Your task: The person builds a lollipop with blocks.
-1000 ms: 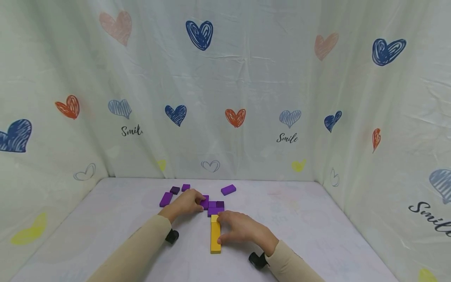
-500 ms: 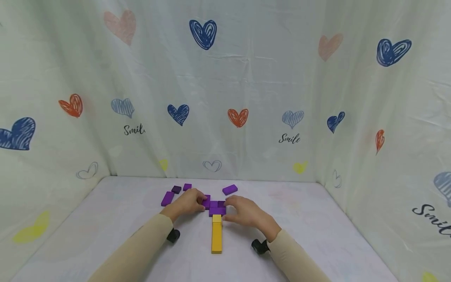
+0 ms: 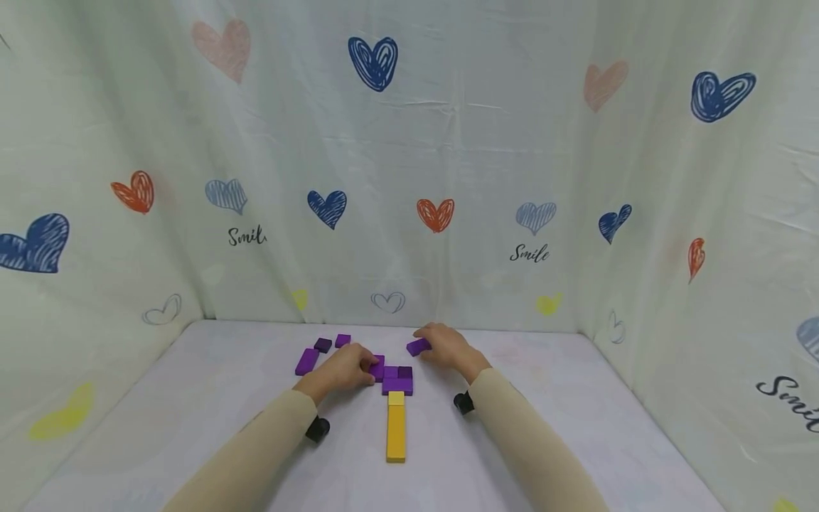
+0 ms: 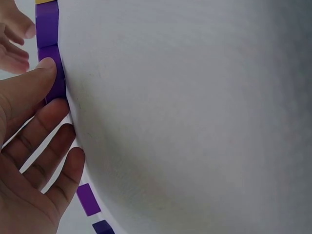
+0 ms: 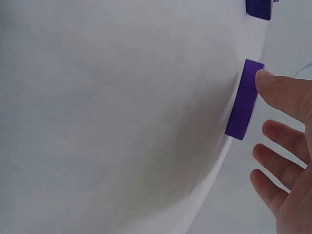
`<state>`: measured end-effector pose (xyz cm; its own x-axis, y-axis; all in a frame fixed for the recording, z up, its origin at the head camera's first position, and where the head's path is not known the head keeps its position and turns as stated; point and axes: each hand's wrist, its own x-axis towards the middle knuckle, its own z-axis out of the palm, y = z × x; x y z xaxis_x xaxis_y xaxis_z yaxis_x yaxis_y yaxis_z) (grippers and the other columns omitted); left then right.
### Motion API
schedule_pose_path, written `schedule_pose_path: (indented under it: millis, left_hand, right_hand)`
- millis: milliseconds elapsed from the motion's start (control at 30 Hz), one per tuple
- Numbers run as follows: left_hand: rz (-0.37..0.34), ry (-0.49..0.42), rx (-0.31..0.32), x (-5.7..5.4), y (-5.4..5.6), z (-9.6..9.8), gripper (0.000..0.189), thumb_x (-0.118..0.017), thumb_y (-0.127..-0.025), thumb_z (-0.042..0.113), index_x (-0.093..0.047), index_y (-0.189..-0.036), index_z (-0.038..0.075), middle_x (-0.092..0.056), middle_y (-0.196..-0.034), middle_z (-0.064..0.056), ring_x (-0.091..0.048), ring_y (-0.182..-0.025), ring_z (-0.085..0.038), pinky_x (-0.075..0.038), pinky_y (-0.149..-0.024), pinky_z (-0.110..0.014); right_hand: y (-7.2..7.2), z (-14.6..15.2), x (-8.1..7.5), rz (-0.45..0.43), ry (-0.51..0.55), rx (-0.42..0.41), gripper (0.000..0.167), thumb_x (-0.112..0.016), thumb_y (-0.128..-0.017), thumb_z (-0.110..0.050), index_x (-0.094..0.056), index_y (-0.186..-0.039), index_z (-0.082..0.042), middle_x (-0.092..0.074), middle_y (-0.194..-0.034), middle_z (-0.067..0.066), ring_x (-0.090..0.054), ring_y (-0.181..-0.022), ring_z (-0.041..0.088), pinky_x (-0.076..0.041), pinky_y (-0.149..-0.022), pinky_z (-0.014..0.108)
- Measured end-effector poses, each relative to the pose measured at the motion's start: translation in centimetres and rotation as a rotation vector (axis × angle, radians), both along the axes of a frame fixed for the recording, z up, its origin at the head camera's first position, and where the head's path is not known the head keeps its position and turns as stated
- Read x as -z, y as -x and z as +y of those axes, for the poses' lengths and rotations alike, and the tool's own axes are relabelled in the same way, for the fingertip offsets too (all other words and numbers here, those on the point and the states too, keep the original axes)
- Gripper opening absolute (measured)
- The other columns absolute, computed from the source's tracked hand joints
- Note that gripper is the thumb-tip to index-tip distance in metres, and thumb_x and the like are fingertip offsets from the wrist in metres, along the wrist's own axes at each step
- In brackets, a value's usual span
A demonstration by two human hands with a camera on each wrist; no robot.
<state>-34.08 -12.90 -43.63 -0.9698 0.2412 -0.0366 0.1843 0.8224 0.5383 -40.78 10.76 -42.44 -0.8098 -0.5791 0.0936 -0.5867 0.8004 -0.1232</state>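
My left hand (image 3: 341,370) pinches a purple block (image 3: 378,368) at the left side of a small purple group; its other fingers spread out behind in the left wrist view. That group has a wide purple block (image 3: 397,387) in front, with a smaller purple block (image 3: 390,372) and a dark purple block (image 3: 405,372) behind it. A long yellow block (image 3: 396,434) runs from the group toward me, a lighter yellow square (image 3: 396,399) at its far end. Farther back, my right hand (image 3: 450,347) grips a separate purple block (image 3: 418,347), thumb on its near side (image 5: 248,92).
Left of the left hand lie a purple block (image 3: 307,361), a dark purple piece (image 3: 323,345) and a small purple block (image 3: 343,340). All sit on a white-covered table (image 3: 544,427). A curtain printed with hearts (image 3: 486,156) closes off the back and sides.
My right hand has left the yellow blocks, passed the purple group and reached the separate purple block at the back, which it now grips. The left hand keeps its place on its block.
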Motion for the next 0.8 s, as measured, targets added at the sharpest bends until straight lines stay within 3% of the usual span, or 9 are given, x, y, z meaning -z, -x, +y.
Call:
schedule_pose_path:
  millis: [300,667,800]
  left_hand:
    - [-0.009,-0.014,-0.01,0.0,-0.1,0.0,0.039,-0.078,-0.08,0.015,-0.068,-0.118,0.011,-0.061,-0.091,0.002,-0.053,-0.081,-0.017,-0.05,-0.077,-0.032]
    - [-0.005,0.001,0.0,-0.1,-0.1,0.0,0.041,-0.078,-0.08,0.016,-0.067,-0.119,0.012,-0.061,-0.088,0.003,-0.053,-0.08,-0.016,-0.05,-0.075,-0.029]
    - [-0.005,0.003,0.001,0.0,0.0,-0.1,0.041,-0.078,-0.08,0.015,-0.067,-0.119,0.011,-0.061,-0.089,0.002,-0.052,-0.08,-0.016,-0.05,-0.074,-0.03]
  right_hand:
    - [0.6,-0.2,0.5,-0.128,0.035,0.098,0.038,-0.07,-0.087,-0.019,-0.063,-0.125,-0.013,-0.062,-0.118,0.005,-0.056,-0.108,0.023,-0.044,-0.098,0.041]
    - [-0.2,0.7,0.7,-0.117,0.028,0.083,0.038,-0.07,-0.087,-0.024,-0.065,-0.123,-0.013,-0.061,-0.11,0.003,-0.056,-0.102,0.02,-0.046,-0.094,0.038]
    - [-0.8,0.9,0.6,-0.114,0.026,0.042,0.036,-0.072,-0.086,-0.026,-0.066,-0.117,-0.009,-0.063,-0.103,0.003,-0.056,-0.094,0.017,-0.047,-0.088,0.036]
